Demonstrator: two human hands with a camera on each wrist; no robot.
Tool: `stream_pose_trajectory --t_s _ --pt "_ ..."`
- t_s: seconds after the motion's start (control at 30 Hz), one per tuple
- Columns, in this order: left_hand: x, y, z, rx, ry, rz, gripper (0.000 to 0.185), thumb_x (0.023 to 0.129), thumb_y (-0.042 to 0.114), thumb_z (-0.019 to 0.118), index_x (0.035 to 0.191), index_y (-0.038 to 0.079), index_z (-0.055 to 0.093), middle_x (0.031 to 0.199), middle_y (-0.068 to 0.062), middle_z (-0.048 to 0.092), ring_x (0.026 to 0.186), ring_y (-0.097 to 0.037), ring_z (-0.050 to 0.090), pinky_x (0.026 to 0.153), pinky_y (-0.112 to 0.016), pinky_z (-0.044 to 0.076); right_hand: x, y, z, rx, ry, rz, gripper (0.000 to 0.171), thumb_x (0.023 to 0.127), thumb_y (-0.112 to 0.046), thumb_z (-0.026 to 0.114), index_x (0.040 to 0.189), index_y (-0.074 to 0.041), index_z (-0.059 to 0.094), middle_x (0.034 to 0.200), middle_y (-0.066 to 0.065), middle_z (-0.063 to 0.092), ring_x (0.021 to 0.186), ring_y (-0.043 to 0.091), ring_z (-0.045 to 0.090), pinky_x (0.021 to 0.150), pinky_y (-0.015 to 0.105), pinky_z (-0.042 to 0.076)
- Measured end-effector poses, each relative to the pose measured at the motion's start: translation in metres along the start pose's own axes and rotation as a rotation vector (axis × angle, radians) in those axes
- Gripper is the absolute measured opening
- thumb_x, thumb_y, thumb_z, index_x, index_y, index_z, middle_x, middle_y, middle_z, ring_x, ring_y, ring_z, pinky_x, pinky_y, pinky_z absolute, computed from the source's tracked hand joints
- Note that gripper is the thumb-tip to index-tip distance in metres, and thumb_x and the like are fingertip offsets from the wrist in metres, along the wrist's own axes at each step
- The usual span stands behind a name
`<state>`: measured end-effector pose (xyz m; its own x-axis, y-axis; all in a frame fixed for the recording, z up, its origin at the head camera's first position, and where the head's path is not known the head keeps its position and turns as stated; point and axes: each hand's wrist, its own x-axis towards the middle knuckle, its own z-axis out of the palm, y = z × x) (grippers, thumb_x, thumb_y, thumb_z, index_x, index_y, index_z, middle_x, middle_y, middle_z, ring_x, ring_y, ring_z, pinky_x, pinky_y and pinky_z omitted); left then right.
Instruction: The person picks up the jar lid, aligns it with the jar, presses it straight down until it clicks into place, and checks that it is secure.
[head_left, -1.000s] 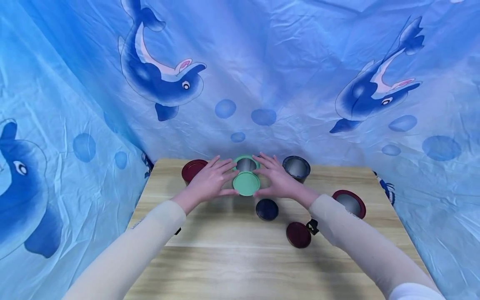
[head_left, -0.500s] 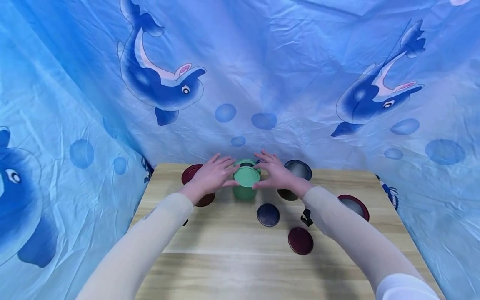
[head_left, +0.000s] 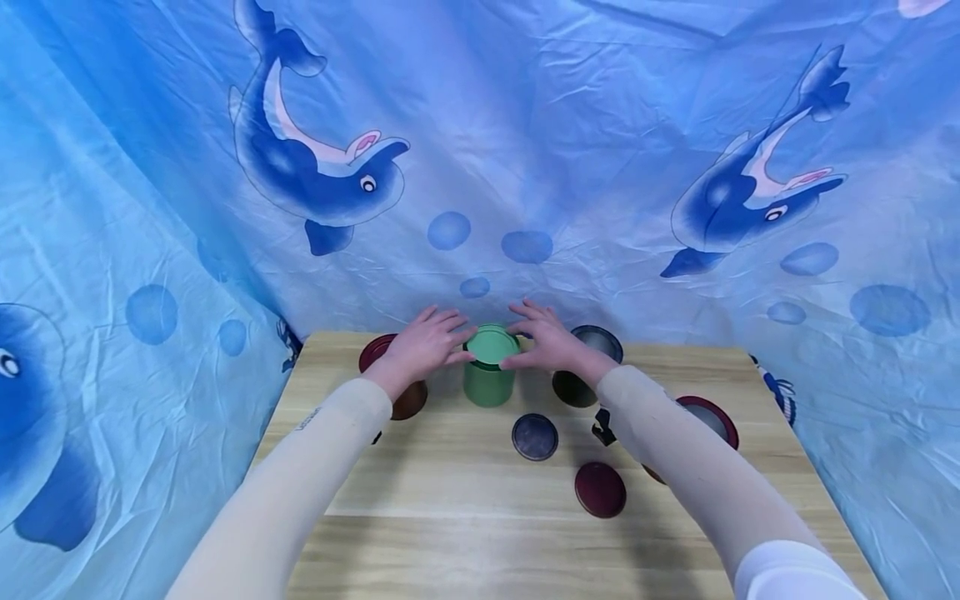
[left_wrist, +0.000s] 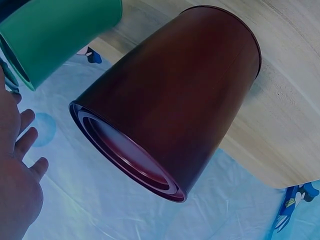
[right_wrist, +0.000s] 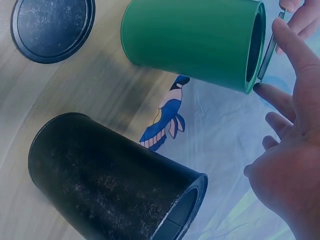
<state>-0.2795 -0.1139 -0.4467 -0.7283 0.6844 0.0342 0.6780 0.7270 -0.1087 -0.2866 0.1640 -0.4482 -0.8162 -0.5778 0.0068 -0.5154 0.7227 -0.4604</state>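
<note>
A green can (head_left: 489,382) stands upright at the back middle of the wooden table (head_left: 450,517). Its green lid (head_left: 491,344) lies flat over the can's mouth, and both hands hold it by the rim. My left hand (head_left: 444,343) pinches the lid's left edge and my right hand (head_left: 536,340) pinches its right edge. In the right wrist view the lid (right_wrist: 270,47) shows edge-on, a sliver off the green can (right_wrist: 195,42), beside my right hand (right_wrist: 295,150). My left hand (left_wrist: 17,185) shows spread fingers in the left wrist view, near the green can (left_wrist: 55,35).
A dark red can (head_left: 408,398) stands just left of the green one, a black can (head_left: 577,385) just right. Another red-rimmed can (head_left: 711,415) sits half behind my right forearm. A dark blue lid (head_left: 535,437) and a dark red lid (head_left: 600,490) lie nearer me. Blue dolphin cloth (head_left: 525,167) walls the table.
The green lid went from tilted in front of the can to flat over its mouth. Both hands rose and moved back with it.
</note>
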Motion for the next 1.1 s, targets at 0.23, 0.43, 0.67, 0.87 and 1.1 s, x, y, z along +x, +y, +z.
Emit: stream_pose_trajectory --t_s 0.23,0.43,0.67,0.87,1.1 --pt "0.001 -0.002 0.004 -0.011 -0.023 -0.013 0.064 0.108 0.058 0.051 0.158 0.019 0.056 0.162 -0.010 0.053 0.155 -0.033 0.041 0.129 -0.058 0.025 0.002 0.000 0.002 0.019 -0.010 0.023 0.069 0.092 -0.045 0.084 0.142 -0.001 0.067 0.173 0.020 0.029 0.163 0.046 0.009 0.127 0.072 0.006" --pt "0.001 -0.002 0.005 0.000 -0.011 -0.008 0.061 0.109 0.056 0.051 0.157 0.018 0.057 0.160 -0.010 0.054 0.154 -0.033 0.042 0.129 -0.058 0.027 0.001 -0.001 0.005 0.004 0.009 0.033 0.068 0.092 -0.046 0.084 0.141 -0.002 0.068 0.173 0.019 0.031 0.164 0.044 0.010 0.128 0.072 0.007" --pt "0.003 -0.002 0.005 0.006 -0.013 -0.018 0.062 0.108 0.057 0.052 0.157 0.018 0.057 0.160 -0.011 0.054 0.154 -0.033 0.042 0.129 -0.057 0.026 0.001 -0.002 0.010 -0.043 0.052 0.027 0.066 0.092 -0.044 0.085 0.140 -0.001 0.069 0.170 0.021 0.036 0.163 0.044 0.015 0.126 0.074 0.010" --pt "0.005 -0.002 0.008 0.030 -0.022 -0.024 0.063 0.108 0.058 0.051 0.157 0.019 0.057 0.161 -0.010 0.053 0.155 -0.032 0.041 0.129 -0.057 0.026 0.002 0.001 0.014 -0.081 0.054 0.032 0.067 0.092 -0.047 0.084 0.140 -0.004 0.069 0.170 0.019 0.037 0.163 0.042 0.017 0.127 0.072 0.010" --pt "0.007 -0.002 0.010 0.048 -0.015 -0.033 0.062 0.108 0.059 0.051 0.156 0.020 0.058 0.161 -0.010 0.053 0.155 -0.032 0.041 0.129 -0.057 0.028 0.004 0.001 0.016 -0.101 0.080 0.027 0.063 0.093 -0.048 0.082 0.138 -0.005 0.071 0.169 0.018 0.040 0.162 0.042 0.019 0.127 0.073 0.012"
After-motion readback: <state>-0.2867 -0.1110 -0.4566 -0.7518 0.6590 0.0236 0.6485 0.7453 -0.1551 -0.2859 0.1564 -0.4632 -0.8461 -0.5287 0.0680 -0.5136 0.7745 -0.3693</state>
